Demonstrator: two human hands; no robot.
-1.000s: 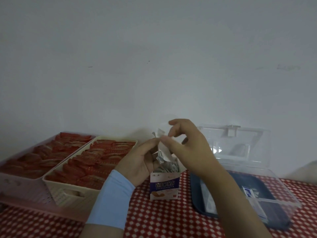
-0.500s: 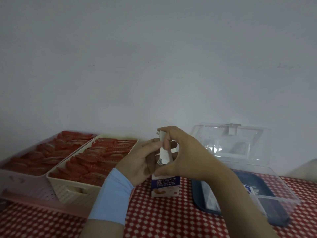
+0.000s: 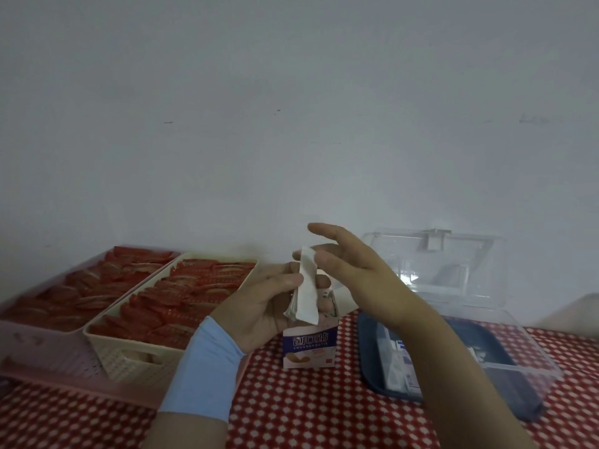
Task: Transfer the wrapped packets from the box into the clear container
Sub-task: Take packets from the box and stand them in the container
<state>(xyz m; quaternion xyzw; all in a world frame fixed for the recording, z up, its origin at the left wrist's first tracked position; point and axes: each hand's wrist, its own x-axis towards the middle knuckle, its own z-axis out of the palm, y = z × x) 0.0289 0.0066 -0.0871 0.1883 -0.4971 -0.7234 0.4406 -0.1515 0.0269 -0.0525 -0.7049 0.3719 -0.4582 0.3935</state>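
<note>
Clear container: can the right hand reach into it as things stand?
Probably yes: the lid stands open, the container lies just beside the right hand, and nothing blocks the way.

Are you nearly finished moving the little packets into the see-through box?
Partly. A few white wrapped packets already lie in the clear plastic container, whose lid is open. In hand: the left hand grips a bunch of white packets just above the small purple-and-white cardboard box, with the right hand open beside them. Left: that bunch must go in; whether more remain in the box is hidden.
</note>
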